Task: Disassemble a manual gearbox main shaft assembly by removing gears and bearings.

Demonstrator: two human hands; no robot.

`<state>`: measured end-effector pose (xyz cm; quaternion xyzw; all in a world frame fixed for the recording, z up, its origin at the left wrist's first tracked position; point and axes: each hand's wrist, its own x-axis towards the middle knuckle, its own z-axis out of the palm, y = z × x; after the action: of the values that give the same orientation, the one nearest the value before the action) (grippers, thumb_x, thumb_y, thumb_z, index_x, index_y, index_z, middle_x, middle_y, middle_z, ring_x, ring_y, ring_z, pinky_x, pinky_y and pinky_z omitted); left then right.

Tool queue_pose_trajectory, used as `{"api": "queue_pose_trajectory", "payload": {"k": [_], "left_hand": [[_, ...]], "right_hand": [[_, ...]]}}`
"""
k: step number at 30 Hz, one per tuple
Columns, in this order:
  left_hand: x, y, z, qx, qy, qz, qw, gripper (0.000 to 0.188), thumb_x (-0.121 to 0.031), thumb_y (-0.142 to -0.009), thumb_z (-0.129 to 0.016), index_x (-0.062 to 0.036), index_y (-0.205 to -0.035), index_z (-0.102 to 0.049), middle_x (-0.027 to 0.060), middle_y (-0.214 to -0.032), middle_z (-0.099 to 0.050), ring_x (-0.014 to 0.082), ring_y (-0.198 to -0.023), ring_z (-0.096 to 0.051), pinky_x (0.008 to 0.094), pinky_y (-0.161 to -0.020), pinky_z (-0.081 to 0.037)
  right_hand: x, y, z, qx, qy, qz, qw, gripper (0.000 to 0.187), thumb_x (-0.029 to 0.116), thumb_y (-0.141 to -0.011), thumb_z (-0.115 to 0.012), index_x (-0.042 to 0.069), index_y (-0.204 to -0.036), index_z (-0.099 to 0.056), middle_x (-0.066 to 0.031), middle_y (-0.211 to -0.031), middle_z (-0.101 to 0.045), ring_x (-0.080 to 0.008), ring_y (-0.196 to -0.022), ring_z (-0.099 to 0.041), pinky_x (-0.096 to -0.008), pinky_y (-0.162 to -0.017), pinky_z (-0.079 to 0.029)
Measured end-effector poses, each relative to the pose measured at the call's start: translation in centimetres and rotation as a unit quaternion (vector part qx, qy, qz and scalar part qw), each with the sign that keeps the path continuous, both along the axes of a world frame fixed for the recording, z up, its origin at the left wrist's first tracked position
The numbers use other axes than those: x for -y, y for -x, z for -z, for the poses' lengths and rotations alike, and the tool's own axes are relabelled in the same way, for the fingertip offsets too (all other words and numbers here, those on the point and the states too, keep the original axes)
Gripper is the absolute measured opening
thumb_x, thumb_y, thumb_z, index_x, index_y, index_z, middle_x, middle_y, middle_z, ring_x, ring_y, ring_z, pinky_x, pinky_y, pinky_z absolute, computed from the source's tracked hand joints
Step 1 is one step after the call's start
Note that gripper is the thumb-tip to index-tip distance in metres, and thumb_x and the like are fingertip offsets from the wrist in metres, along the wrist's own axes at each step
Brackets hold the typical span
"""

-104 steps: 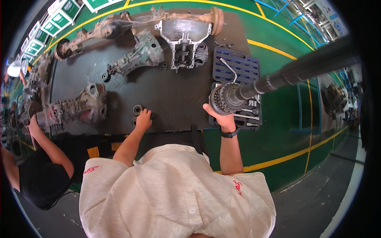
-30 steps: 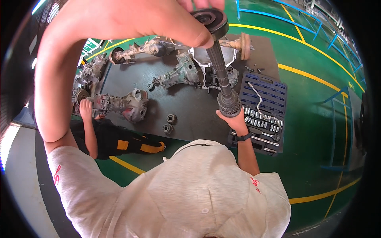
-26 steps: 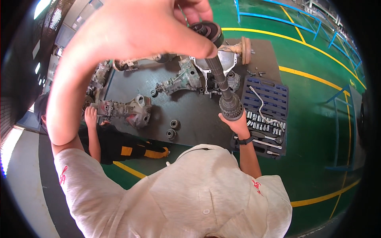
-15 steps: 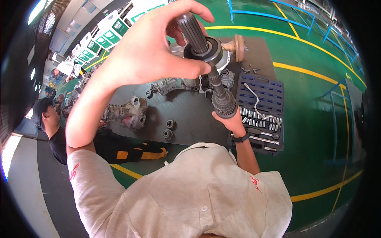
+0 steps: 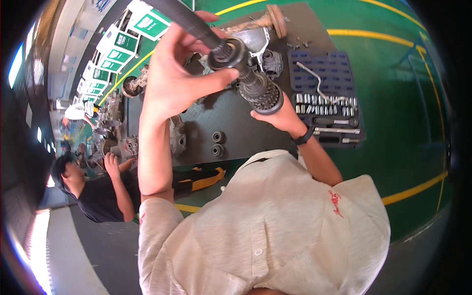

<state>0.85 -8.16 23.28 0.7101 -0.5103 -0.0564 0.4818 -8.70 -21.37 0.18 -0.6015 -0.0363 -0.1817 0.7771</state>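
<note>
Shaft (image 5: 191, 23) of dark grooved metal slants above the black table (image 5: 201, 118), carrying one smooth ring (image 5: 239, 51) and stacked toothed gears (image 5: 264, 97). The left hand (image 5: 174, 81), half-curled, has thumb and fingers about the ring; the right hand (image 5: 283, 116) grips the gears, fingers hidden. Two small toothed wheels (image 5: 218, 137) and one blue tool case (image 5: 322, 73) lie below.

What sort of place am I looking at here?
Probably a mechanical workshop, perhaps for vehicle repair or training: a toothed metal shaft is being held over a table, where metal housings and an open socket set lie.
</note>
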Motion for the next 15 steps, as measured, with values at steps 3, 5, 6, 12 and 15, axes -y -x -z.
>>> {"api": "queue_pose_trajectory", "payload": {"k": [3,5,6,12,15], "left_hand": [[-0.3,-0.7,0.3,-0.02,-0.01,0.014,1.0,0.076,0.007,-0.062,-0.083,-0.0009,-0.13,-0.051,0.0085,-0.11,-0.069,0.0141,-0.098,-0.065,0.0302,-0.093,-0.048],[-0.3,-1.4,0.6,-0.054,-0.001,0.055,0.997,0.079,0.011,-0.062,-0.081,0.0014,-0.133,-0.049,0.011,-0.11,-0.069,0.0172,-0.102,-0.066,0.0311,-0.096,-0.048],[-0.6,-1.9,0.5,-0.068,-0.007,0.076,0.995,0.08,0.013,-0.061,-0.079,0.0014,-0.134,-0.049,0.0133,-0.114,-0.067,0.0198,-0.105,-0.065,0.0326,-0.097,-0.049],[-0.9,-2.7,1.0,-0.107,-0.009,0.09,0.99,0.077,0.013,-0.061,-0.082,0.0051,-0.13,-0.051,0.0158,-0.117,-0.065,0.0208,-0.108,-0.064,0.0343,-0.098,-0.049],[-0.7,-2.1,1.1,-0.111,-0.009,0.054,0.992,0.072,0.012,-0.063,-0.083,0.0061,-0.128,-0.053,0.0147,-0.113,-0.068,0.0188,-0.105,-0.065,0.0326,-0.097,-0.049]], "right_hand": [[0.2,-0.2,0.1,0.011,0.0,-0.009,1.0,0.046,0.005,-0.069,-0.081,0.0,-0.111,-0.063,-0.0063,-0.101,-0.07,-0.0121,-0.092,-0.063,-0.0313,-0.088,-0.05],[0.3,-0.1,0.2,0.01,0.013,-0.006,1.0,0.042,0.006,-0.069,-0.081,0.0,-0.107,-0.063,-0.0059,-0.098,-0.07,-0.0113,-0.089,-0.062,-0.0309,-0.085,-0.05],[0.3,-0.3,0.5,0.01,0.005,-0.002,1.0,0.042,0.006,-0.069,-0.081,0.0,-0.107,-0.063,-0.0059,-0.098,-0.07,-0.0113,-0.089,-0.062,-0.0309,-0.085,-0.05],[0.2,-0.3,1.1,-0.02,0.022,-0.041,0.999,0.054,0.006,-0.07,-0.082,0.0,-0.119,-0.059,-0.007,-0.108,-0.068,-0.0133,-0.097,-0.06,-0.0317,-0.093,-0.047],[0.3,-0.6,1.4,-0.018,0.03,-0.017,0.999,0.052,0.006,-0.07,-0.082,0.0,-0.117,-0.061,-0.0072,-0.106,-0.069,-0.0135,-0.096,-0.061,-0.0318,-0.092,-0.048]]}}
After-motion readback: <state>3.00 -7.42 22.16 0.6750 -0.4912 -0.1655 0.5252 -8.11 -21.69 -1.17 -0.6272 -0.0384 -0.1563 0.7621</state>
